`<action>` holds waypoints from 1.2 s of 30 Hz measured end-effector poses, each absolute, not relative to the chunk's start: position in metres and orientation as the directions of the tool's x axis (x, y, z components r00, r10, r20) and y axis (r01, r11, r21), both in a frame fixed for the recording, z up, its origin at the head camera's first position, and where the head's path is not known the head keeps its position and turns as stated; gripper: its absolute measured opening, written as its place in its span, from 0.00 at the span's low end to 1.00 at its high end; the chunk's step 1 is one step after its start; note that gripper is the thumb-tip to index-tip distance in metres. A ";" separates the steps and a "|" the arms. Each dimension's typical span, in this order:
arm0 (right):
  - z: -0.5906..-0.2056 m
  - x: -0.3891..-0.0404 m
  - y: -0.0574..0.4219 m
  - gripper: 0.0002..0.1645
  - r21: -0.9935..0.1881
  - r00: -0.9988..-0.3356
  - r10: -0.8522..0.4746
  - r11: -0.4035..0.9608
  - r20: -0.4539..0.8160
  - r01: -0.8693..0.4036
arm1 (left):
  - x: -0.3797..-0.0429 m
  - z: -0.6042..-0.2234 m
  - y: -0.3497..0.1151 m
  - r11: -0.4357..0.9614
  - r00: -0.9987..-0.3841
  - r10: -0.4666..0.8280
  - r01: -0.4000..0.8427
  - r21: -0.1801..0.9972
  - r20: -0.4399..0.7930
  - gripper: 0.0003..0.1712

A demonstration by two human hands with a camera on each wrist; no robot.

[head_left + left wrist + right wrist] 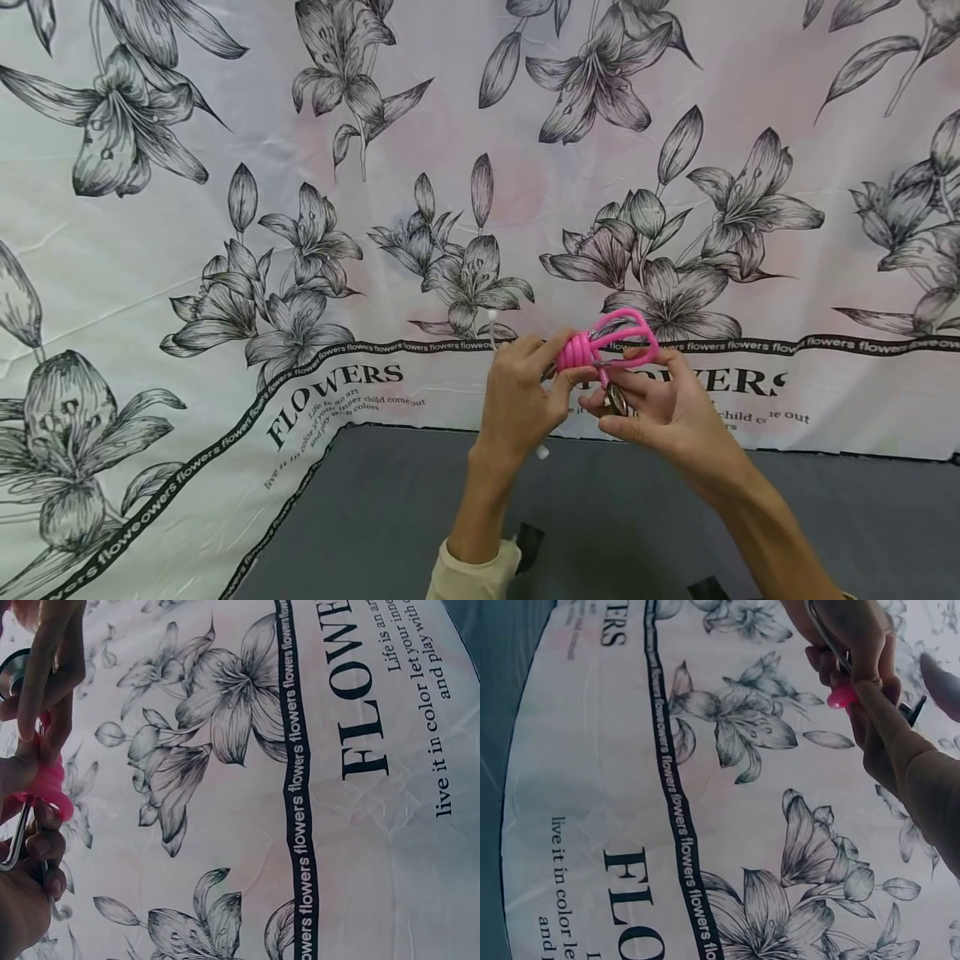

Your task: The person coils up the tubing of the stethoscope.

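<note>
A stethoscope with pink tubing (pixel 576 352) is held up in both hands above the cloth, its tubing wound in a tight bundle with loops sticking out to the right. My left hand (pixel 521 400) pinches the wound part between thumb and fingers. At the loop's far end, my right hand (pixel 675 408) grips the tubing, its thumb and fingers close around the round metal chest piece (pixel 617 400). Metal ear tubes (pixel 16 844) run past the left hand in the left wrist view. A white ear tip (pixel 492 317) shows beyond that hand. Fingers hide part of the bundle.
A white tablecloth (pixel 450 392) printed with black lilies and lettering covers the far part of the surface. Nearer me lies a dark grey area (pixel 390 508). Small black pieces (pixel 529 546) show near the left sleeve (pixel 476 575) and at the bottom edge.
</note>
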State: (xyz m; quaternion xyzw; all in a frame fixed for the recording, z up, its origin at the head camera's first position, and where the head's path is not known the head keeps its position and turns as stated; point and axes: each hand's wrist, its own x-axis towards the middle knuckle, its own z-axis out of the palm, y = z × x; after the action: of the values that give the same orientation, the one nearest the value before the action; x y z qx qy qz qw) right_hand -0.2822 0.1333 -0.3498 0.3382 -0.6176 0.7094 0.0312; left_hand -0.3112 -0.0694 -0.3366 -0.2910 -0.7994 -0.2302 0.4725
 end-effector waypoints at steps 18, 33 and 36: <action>-0.329 -0.265 0.144 0.23 -0.743 -0.759 -0.256 0.177 0.599 -0.646 | -0.306 -0.336 -0.067 0.743 -0.227 0.305 0.665 -0.082 0.925 0.23; -0.338 -0.279 0.152 0.11 -0.859 -0.839 -0.186 -0.110 0.512 -0.500 | -0.309 -0.334 -0.060 0.749 -0.114 0.377 0.621 -0.231 0.919 0.27; -0.339 -0.279 0.151 0.12 -0.858 -0.846 -0.145 -0.109 0.513 -0.501 | -0.308 -0.334 -0.060 0.722 -0.139 0.387 0.660 -0.206 0.911 0.27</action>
State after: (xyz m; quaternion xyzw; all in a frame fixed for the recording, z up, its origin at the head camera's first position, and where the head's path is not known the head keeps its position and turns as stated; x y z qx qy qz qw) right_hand -0.2788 0.1506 -0.3388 0.2463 -0.6554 0.7026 0.1269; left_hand -0.3076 -0.0603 -0.3343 -0.3516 -0.7446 -0.1233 0.5538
